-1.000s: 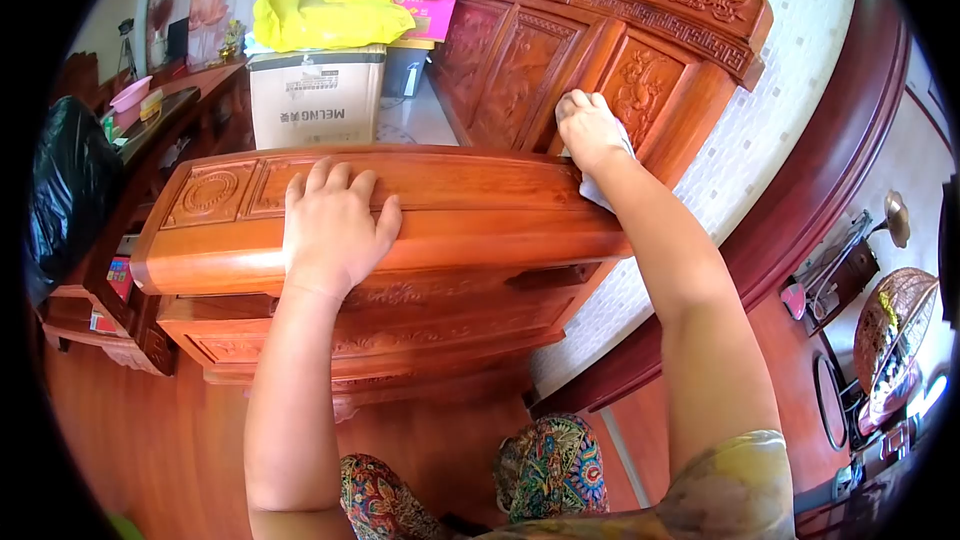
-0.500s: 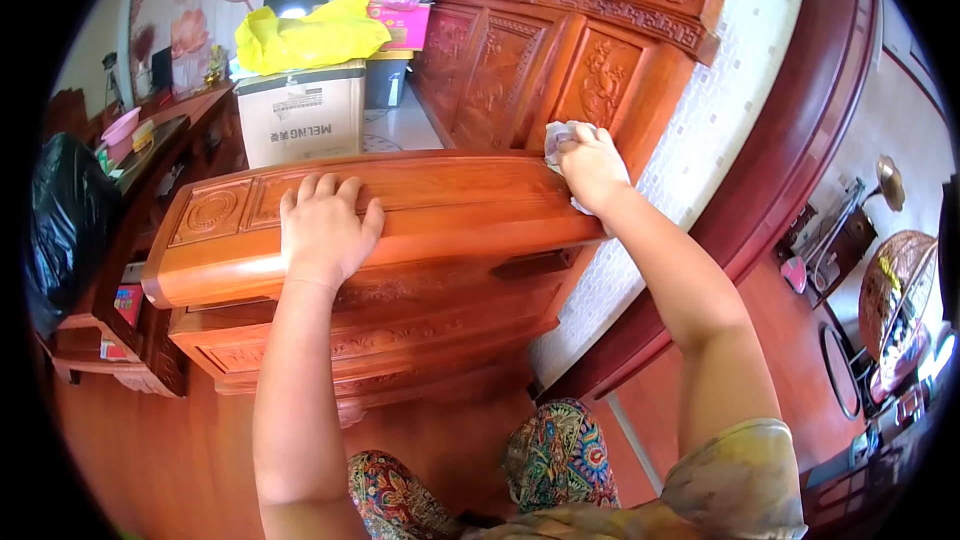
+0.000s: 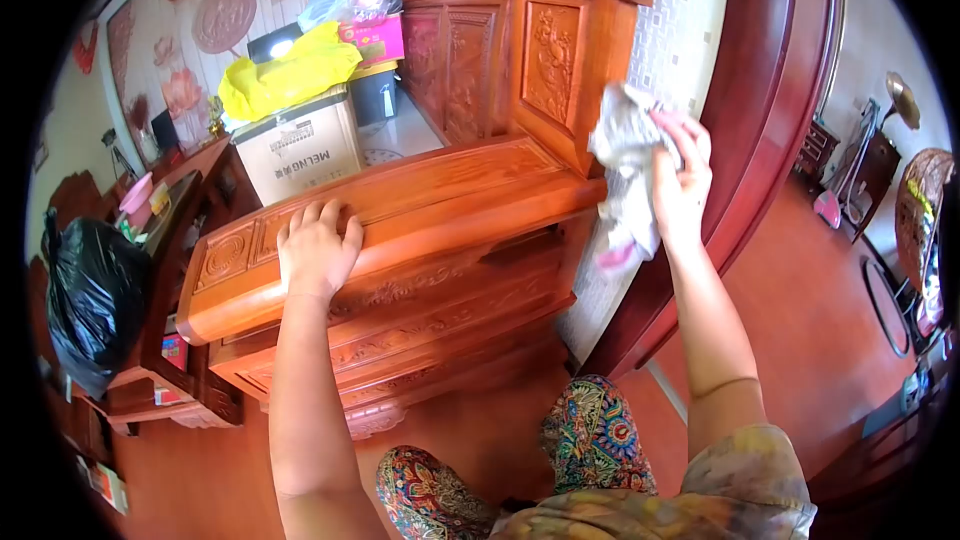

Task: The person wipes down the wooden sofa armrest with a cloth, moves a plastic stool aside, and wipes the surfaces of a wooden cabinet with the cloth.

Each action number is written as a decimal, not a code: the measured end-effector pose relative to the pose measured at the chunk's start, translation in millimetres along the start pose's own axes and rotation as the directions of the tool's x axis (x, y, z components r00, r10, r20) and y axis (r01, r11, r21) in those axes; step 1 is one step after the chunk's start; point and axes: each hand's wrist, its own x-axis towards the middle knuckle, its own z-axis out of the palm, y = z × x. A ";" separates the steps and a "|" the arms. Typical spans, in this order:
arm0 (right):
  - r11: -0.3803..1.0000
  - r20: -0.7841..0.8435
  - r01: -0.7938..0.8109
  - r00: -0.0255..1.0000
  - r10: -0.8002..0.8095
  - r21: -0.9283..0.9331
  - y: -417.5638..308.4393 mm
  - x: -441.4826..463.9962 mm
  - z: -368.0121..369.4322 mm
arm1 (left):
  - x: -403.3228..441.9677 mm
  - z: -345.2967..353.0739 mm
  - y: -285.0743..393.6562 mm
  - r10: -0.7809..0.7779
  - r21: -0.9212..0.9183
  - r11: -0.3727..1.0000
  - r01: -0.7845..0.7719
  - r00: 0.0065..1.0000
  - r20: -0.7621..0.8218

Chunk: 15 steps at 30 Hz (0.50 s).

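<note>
My left hand point(image 3: 318, 248) lies flat with fingers spread on the armrest point(image 3: 430, 205) of a carved reddish-brown wooden sofa. My right hand point(image 3: 684, 175) is raised off the wood, beyond the armrest's right end, with its fingers closed on a crumpled pale cloth point(image 3: 630, 175). The cloth hangs down, its lower end blurred and showing a pinkish patch. Behind it rises the carved backrest point(image 3: 550, 60).
A cardboard box point(image 3: 300, 152) with a yellow plastic bag point(image 3: 290, 70) on top stands behind the armrest. At left, a black garbage bag point(image 3: 95, 295) sits by a wooden table. A dark red door frame point(image 3: 765, 80) rises at right.
My right hand has lifted off the armrest's right end and moved right with the cloth, which now hangs loose. My left hand stays on the armrest. The view has shifted.
</note>
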 end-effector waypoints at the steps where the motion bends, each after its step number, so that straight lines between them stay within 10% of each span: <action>1: 0.998 -0.068 0.058 0.996 -0.060 -0.025 6.9 8.4 4.8 | 0.5 -1.0 0.2 -0.004 -0.017 1.000 0.004 1.000 0.009; 5: 0.921 -0.160 0.204 0.950 -0.268 -0.333 39.7 33.1 48.6 | 2.2 1.6 -0.1 0.001 0.011 1.000 -0.001 1.000 -0.011; 10: 0.955 -0.126 -0.276 0.949 0.289 0.112 41.9 -14.4 91.5 | 1.8 7.7 -4.5 0.013 0.020 1.000 -0.013 1.000 -0.002; 15: 0.973 -0.172 -0.229 0.959 0.224 -0.008 48.0 -55.3 86.0 | 2.4 6.2 -3.1 0.020 0.014 1.000 -0.020 1.000 -0.007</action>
